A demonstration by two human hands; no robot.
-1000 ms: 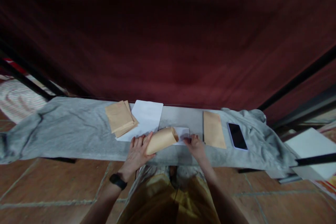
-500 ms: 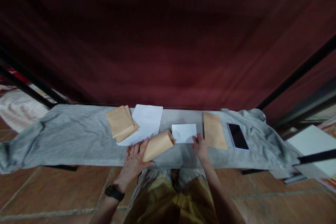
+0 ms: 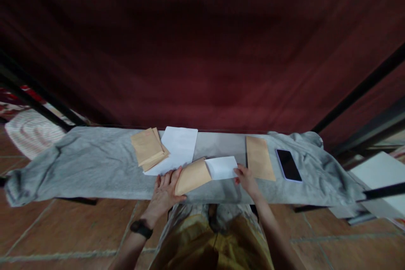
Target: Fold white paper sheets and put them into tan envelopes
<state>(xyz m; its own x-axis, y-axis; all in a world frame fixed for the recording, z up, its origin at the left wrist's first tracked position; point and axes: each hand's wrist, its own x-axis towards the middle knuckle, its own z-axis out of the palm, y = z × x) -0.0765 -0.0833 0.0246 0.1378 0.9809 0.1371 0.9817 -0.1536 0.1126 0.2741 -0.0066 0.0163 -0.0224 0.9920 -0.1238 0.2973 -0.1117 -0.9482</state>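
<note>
My left hand [image 3: 165, 189] grips a tan envelope [image 3: 191, 176] near the front edge of the grey cloth [image 3: 91, 164], with its mouth turned to the right. My right hand [image 3: 246, 178] pinches the right edge of a folded white paper [image 3: 222, 167]. The paper's left end meets the envelope's mouth. Whether it is inside, I cannot tell.
A stack of tan envelopes [image 3: 147, 148] lies to the left over a white sheet [image 3: 179, 146]. A single tan envelope [image 3: 259, 157] and a black phone [image 3: 288, 164] lie to the right. A dark red curtain hangs behind. A white box [image 3: 378, 179] stands at far right.
My right hand lifted the folded white paper off the cloth and moved it left to the envelope's mouth. My left hand kept hold of the envelope.
</note>
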